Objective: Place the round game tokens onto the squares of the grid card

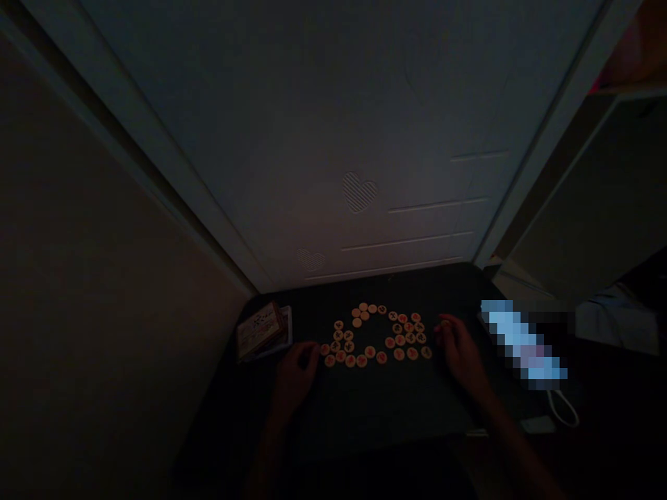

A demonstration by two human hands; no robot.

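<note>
Round wooden xiangqi pieces [390, 342] with red and black characters lie flat on the dark table, in a loose ring and a cluster on the right. A few at the top of the ring show blank faces, such as one piece [357, 323]. My left hand [296, 371] rests left of them, its fingers curled and fingertips beside a red-marked piece [325, 349]; what it holds, if anything, is hidden. To the right of the cluster, my right hand [458, 351] has its fingers closed, with a pale round xiangqi piece [445, 323] seemingly at the fingertips.
At the table's left stands a light plastic tray [290, 326] with a wooden box [260, 331] tilted in it. A bright, blurred-out device [524, 347] with a white cord loop [565, 410] lies at the right. A pale panel with embossed hearts [359, 192] rises behind the table [365, 410].
</note>
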